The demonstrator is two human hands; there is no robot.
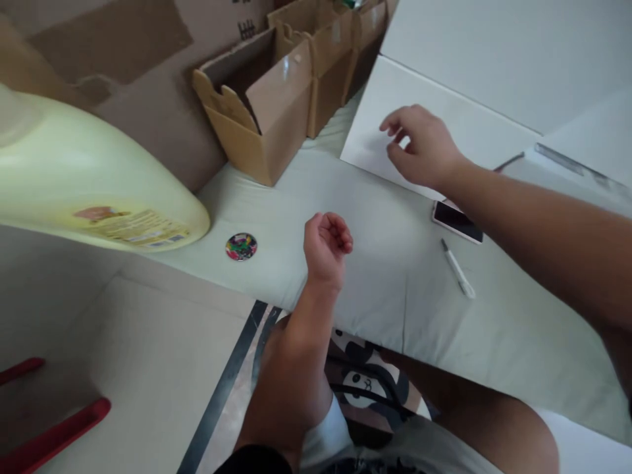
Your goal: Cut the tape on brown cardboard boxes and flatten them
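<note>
My left hand hovers over the front part of the cloth-covered table. Its fingers curl loosely, the thumb stands apart from them, and I see nothing in the palm. To its left lies a round, colourful disc. My right hand is over the white board, fingers bent and a gap between thumb and forefinger; it holds nothing visible. Below my right forearm lie a phone, partly covered by the arm, and a white pen-like tool with a dark tip.
A large pale yellow bottle looms at the left. Several open cardboard boxes line the back beside a big carton. A clear ruler-like strip lies at the right. Red handles show at lower left.
</note>
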